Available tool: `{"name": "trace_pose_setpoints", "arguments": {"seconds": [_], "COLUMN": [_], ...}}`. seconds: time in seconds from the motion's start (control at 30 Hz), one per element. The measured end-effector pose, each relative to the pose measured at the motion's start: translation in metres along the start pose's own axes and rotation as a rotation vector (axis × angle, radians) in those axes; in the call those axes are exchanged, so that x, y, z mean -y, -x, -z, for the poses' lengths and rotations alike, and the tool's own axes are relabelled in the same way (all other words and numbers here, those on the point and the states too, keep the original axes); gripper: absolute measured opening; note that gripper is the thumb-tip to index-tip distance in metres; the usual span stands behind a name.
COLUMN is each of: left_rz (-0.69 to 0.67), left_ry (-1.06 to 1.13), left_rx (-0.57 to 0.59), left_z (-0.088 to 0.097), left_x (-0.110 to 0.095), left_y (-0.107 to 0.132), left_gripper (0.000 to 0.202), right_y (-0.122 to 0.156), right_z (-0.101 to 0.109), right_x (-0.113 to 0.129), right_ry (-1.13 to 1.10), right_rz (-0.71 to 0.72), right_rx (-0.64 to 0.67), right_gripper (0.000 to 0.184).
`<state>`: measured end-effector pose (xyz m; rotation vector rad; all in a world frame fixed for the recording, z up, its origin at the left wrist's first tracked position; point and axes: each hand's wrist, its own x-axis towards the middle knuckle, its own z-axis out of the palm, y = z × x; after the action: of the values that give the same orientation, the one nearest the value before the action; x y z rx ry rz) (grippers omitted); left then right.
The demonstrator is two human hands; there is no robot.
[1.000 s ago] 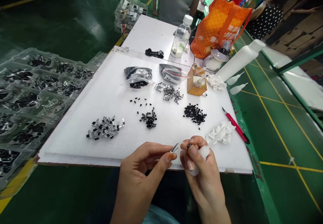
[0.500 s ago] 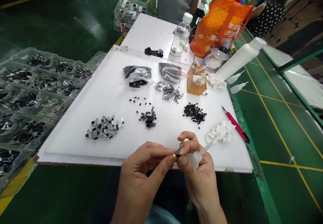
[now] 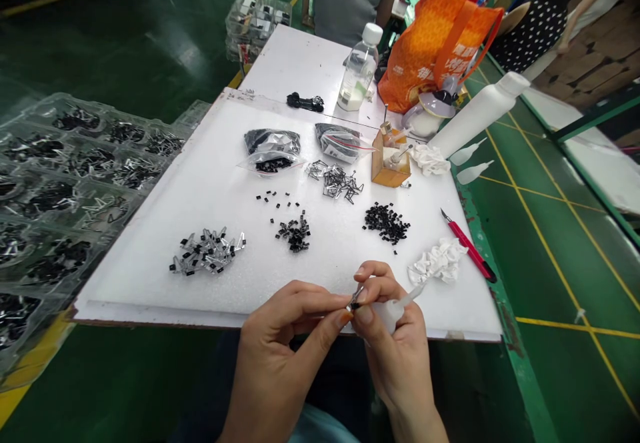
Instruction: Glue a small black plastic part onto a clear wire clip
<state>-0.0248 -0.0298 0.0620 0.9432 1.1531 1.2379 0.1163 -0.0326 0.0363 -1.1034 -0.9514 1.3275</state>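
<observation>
Hands pinching clip, zip bag holding black parts

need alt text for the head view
The left hand and right hand pinch a tiny metal-and-black part together over a white foam board; the right hand also holds a small dropper bottle. Piles of small parts lie on the board.

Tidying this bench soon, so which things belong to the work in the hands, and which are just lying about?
In use: small clip, pinched between left hand and right hand; squeeze bottle, in the right palm; probably the clip pile.
Lying about: red knife; orange bag; clear bottle; crumpled cloth.
</observation>
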Motion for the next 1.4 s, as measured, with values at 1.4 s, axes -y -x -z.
{"name": "trace_pose_setpoints", "arguments": {"seconds": [1.4], "left_rz": [0.493], "left_ry": [0.352], "left_rx": [-0.135], "left_z": [0.001], "left_x": [-0.006], "left_y": [-0.012], "left_gripper": [0.022], "right_y": [-0.064], "right_z": [0.09], "right_x": [0.034], "right_ry": [1.143], "right_rz": [-0.004], "right_rx": [-0.218], "right_gripper": [0.02]}}
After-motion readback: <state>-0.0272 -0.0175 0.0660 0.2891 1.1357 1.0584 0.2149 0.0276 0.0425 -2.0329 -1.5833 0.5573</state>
